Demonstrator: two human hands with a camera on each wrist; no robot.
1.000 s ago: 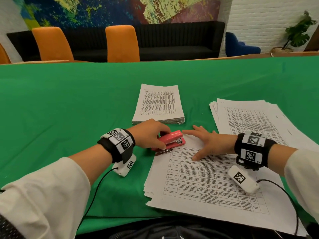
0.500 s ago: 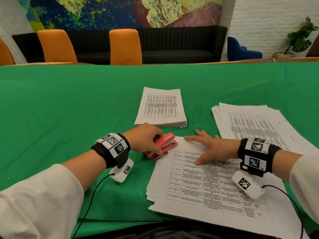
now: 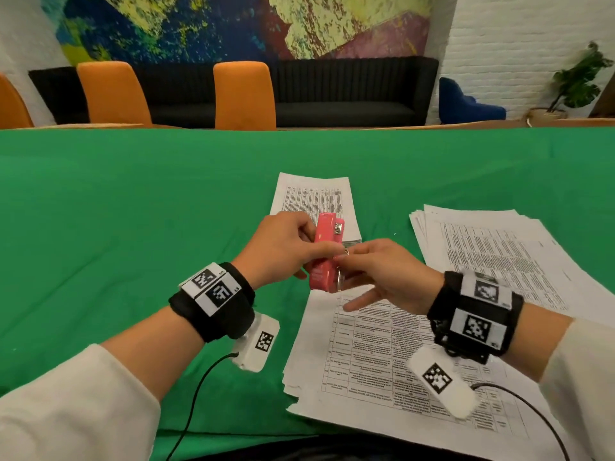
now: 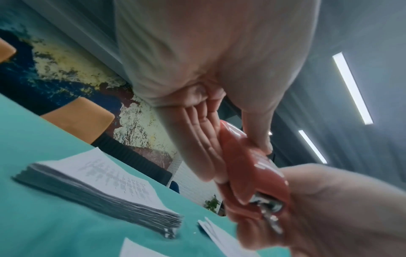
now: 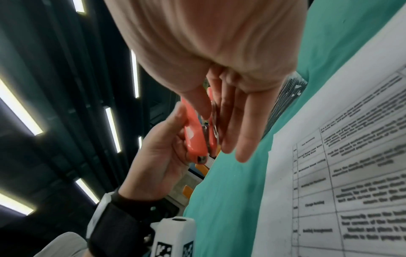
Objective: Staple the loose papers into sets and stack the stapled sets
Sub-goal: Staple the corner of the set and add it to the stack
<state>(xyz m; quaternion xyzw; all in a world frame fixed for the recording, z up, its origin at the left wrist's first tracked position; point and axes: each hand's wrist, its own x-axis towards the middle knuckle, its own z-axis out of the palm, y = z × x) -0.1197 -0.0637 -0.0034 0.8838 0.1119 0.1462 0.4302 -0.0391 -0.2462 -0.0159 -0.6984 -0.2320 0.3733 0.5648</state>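
Hands [image 3: 336,261] grip stapler [image 3: 324,251] (perhaps open).

Three paper piles [image 3: 317,202] [image 3: 492,254] [image 3: 382,361], one pink stapler [image 3: 324,251]. Two hands [image 3: 283,247] [image 3: 392,274]. Three orange chairs [image 3: 244,94] [image 3: 111,93] [image 3: 13,106], one potted plant [image 3: 577,81].

Head view bright, even, mostly sharp; soft shadows under hands on tabletop [image 3: 133,211]. Wide-angle bend: far tabletop edge bows, wall lines lean at corners. Slight motion blur on stapler [image 3: 324,257] and right hand [image 3: 386,274]. Wrist views dimmer, cooler; ceiling strip lights [image 4: 351,87] glare white with haze. Left wrist view: paper stack [image 4: 98,189] smeared, right hand out of focus. Right wrist view: print on papers [image 5: 351,182] blurred.
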